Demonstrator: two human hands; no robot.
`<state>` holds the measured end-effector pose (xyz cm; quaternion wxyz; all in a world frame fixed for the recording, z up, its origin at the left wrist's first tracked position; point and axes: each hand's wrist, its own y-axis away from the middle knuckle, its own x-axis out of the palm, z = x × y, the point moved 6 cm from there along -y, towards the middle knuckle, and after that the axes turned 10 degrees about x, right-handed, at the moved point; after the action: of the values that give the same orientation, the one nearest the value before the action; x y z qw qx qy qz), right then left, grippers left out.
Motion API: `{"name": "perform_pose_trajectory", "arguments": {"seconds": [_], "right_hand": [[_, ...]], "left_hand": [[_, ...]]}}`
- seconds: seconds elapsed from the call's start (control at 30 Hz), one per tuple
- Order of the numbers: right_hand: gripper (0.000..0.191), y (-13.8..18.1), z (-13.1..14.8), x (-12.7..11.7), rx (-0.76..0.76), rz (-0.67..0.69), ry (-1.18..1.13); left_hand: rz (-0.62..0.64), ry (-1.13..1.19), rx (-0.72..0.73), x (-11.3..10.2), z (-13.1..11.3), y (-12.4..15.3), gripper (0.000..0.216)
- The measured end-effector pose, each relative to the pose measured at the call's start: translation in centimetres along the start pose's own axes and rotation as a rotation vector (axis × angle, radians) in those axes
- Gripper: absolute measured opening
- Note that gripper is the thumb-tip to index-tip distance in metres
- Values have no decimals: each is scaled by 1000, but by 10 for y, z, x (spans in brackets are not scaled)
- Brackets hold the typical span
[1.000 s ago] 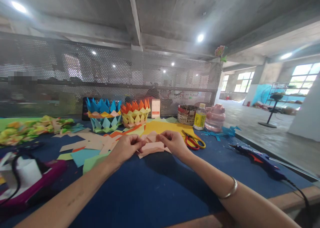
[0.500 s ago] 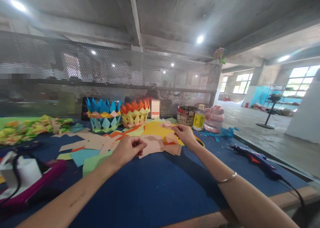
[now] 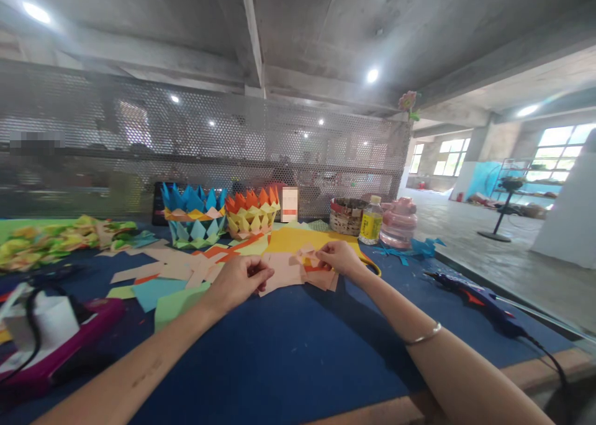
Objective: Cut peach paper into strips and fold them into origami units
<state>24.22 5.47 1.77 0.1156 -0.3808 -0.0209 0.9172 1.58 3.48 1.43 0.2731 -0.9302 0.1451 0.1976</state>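
My right hand [image 3: 343,259] is closed in a pinch on a small peach piece of paper [image 3: 306,251], held just above the loose sheets. My left hand [image 3: 242,279] has its fingers curled together by the edge of a peach sheet [image 3: 285,268]; whether anything is between them I cannot make out. Behind both hands a yellow sheet [image 3: 291,239] lies flat. More peach paper pieces [image 3: 326,280] rest under my right hand. A yellow scissors handle [image 3: 372,265] pokes out beside my right wrist.
Two folded-paper baskets, one blue-topped [image 3: 194,217] and one orange-topped [image 3: 252,213], stand at the back. Rightward are a woven basket [image 3: 345,217], a yellow-labelled bottle [image 3: 371,221], a pink jug [image 3: 398,223] and a corded glue gun [image 3: 479,298]. Coloured paper [image 3: 161,291] spreads left.
My right hand has shifted slightly left and down, bringing the small peach piece nearer the sheets in front. My left hand has stayed almost in place.
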Motion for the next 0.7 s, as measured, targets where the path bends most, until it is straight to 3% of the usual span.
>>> {"name": "perform_pose_trajectory", "arguments": {"seconds": [0.1,0.27,0.47,0.6,0.7], "right_hand": [[17,4,0,4,2,32,65],[20,7,0,-10,20,-144,350],[16,7,-4,-18,90,-200,464],[19,17,15,-15,-50,-314,400],[12,29,34,4,-260,-260,291]], "left_hand": [[6,-10,-2,0,1,0,23],[5,-54,12,-2,1,-1,20],[-69,-243,73,-13,0,-3,17],[-104,-307,82,-17,13,-6,15],[-39,-421,37,-14,30,-8,27]]}}
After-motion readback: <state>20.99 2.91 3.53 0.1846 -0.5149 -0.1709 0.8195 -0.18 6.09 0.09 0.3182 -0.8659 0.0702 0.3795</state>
